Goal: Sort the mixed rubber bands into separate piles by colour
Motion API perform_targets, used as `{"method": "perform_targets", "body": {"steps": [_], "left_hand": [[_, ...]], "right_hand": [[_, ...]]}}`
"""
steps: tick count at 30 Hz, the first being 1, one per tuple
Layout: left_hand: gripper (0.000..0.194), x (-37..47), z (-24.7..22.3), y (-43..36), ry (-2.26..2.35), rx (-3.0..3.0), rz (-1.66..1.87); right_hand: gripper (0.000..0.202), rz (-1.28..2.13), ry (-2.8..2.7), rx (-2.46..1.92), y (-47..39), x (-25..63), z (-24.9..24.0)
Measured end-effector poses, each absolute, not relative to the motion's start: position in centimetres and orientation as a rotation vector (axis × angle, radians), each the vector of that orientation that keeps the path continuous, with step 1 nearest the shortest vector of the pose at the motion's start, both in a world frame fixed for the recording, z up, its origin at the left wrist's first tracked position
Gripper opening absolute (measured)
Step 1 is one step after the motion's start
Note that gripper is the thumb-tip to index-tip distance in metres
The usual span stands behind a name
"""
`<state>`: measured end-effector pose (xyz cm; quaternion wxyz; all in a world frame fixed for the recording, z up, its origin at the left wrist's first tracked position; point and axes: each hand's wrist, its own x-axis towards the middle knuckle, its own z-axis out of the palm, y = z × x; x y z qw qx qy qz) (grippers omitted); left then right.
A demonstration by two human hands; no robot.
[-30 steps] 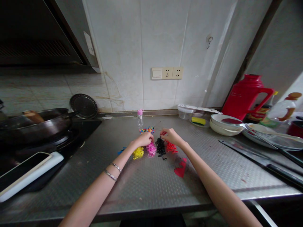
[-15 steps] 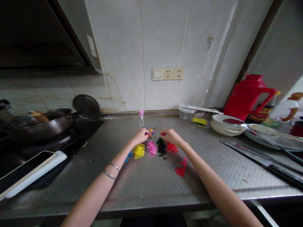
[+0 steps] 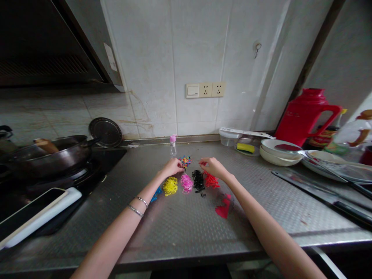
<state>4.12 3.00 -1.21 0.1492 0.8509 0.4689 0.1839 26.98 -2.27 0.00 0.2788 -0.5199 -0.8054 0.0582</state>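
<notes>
My left hand (image 3: 173,167) is pinched at the left edge of a small pile of mixed-colour rubber bands (image 3: 186,161). A tiny dark bit shows at its fingertips, too small to name. To the right, my right hand (image 3: 214,167) has its fingers drawn together above the red rubber bands (image 3: 211,180); some red shows at the fingertips, but I cannot make out what they hold. Nearer me lie sorted piles: blue rubber bands (image 3: 156,194) partly behind my left forearm, yellow rubber bands (image 3: 170,186), pink rubber bands (image 3: 186,183) and black rubber bands (image 3: 198,181).
A small clear bottle with a pink cap (image 3: 173,146) stands behind the piles. A red heart-shaped piece (image 3: 223,207) lies by my right forearm. On the right are bowls (image 3: 279,157), a knife (image 3: 305,188) and a red thermos (image 3: 305,116); on the left, a pan (image 3: 55,155) and phone (image 3: 31,211).
My right hand has shifted very slightly right. My left hand has drawn slightly left, and more of the blue pile shows beside the forearm. The view has tilted a little.
</notes>
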Motion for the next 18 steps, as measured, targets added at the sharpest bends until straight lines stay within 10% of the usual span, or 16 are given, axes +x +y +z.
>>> {"method": "perform_targets", "body": {"steps": [18], "left_hand": [[0.020, 7.2, 0.0, 1.9, 1.107, 2.458, 0.681]], "right_hand": [[0.024, 0.049, -2.069, -1.500, -2.0, 28.2, 0.3]]}}
